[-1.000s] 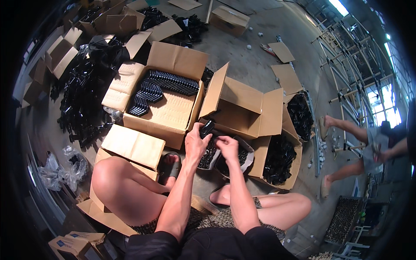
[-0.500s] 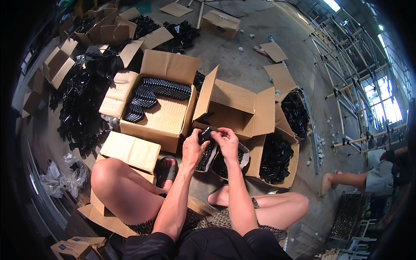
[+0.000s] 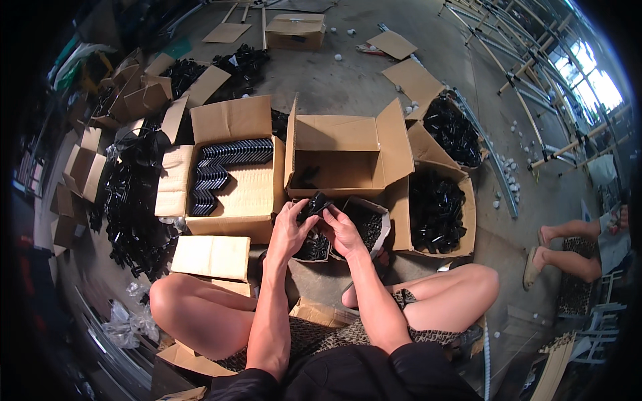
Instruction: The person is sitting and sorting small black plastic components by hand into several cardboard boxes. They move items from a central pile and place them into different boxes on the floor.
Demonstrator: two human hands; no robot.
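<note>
Around the middle of the frame, it's cardboard all over the concrete floor [image 3: 361, 87]. Big heap of loose black parts [image 3: 134, 220] on the left, next to an open carton [image 3: 231, 226] with zigzag rows of black pieces stacked in it. Center's got another open box [image 3: 334, 134], and right of center a smaller one [image 3: 470, 214] is loaded with black parts. Two little bins of small bits sit just below center. As for the hands, the left hand [image 3: 289, 226] grips a black piece [image 3: 315, 204] dead center, and the right hand [image 3: 341, 230] has fingertips at its right end, can't tell if they're pinching.
</note>
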